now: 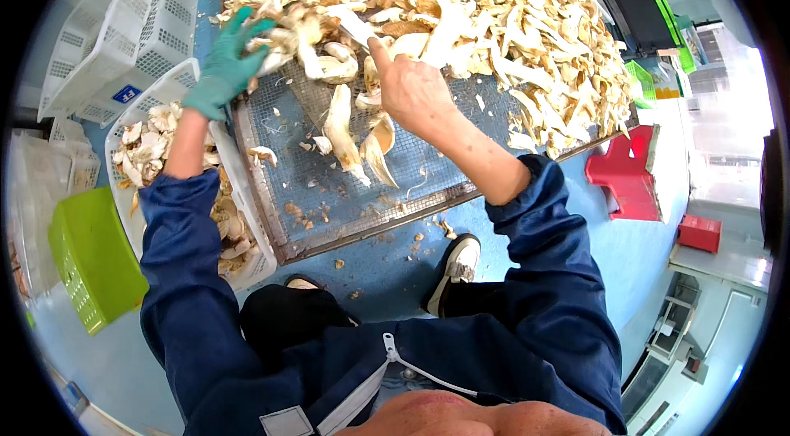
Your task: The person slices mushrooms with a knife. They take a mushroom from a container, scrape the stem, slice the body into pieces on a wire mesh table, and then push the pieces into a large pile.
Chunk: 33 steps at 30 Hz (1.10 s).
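Note:
My left hand [225, 63], in a green rubber glove, has its fingers spread at the left edge of a mesh drying rack [290, 177]. Pale mushroom pieces [302, 35] lie at its fingertips, blurred there. My bare right hand [413, 87] grips a knife, with the index finger stretched along its pale blade [350, 26]; the handle is hidden in the palm. The blade points up and left over the mushrooms. Below it, a long mushroom slice [340, 130] and a curved one [379, 143] rest on the mesh.
Sliced mushrooms [543, 22] are heaped across the rack's far and right side. A white plastic basket [256, 245] with mushroom pieces stands against its left edge. White crates [105, 35], a green crate [99, 257] and a red stool [623, 174] surround it. Scraps lie on the blue floor [376, 263].

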Tool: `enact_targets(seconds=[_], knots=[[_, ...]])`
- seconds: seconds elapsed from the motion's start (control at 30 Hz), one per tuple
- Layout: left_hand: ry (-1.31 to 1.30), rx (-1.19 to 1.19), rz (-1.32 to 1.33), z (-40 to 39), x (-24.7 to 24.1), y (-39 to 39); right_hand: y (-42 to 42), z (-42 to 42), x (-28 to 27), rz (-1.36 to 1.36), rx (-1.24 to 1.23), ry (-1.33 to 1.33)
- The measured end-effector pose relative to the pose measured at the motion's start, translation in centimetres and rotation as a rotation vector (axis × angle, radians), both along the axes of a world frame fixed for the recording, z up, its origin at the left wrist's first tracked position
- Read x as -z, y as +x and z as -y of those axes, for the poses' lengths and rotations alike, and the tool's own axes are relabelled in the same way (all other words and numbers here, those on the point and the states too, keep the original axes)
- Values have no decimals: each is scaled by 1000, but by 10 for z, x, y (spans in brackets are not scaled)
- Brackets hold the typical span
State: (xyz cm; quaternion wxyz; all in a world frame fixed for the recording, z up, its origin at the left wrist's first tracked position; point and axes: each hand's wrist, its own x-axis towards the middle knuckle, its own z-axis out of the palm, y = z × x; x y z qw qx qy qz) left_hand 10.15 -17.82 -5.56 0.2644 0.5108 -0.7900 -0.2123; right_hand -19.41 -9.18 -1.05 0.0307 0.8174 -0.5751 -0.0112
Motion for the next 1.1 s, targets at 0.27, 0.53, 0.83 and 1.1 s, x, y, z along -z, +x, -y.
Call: enact_targets(seconds=[0.27, 0.53, 0.83, 1.1], knots=[[-368, 93, 369, -17, -4, -82, -108, 15, -21, 19, -64, -93], [-454, 20, 526, 6, 11, -69, -156, 3, -26, -85, 409, 193], [-327, 650, 428, -124, -9, -110, -158, -32, -102, 202, 294, 167], [-586, 353, 657, -5, 18, -193, -208, -44, -45, 333, 386, 183]])
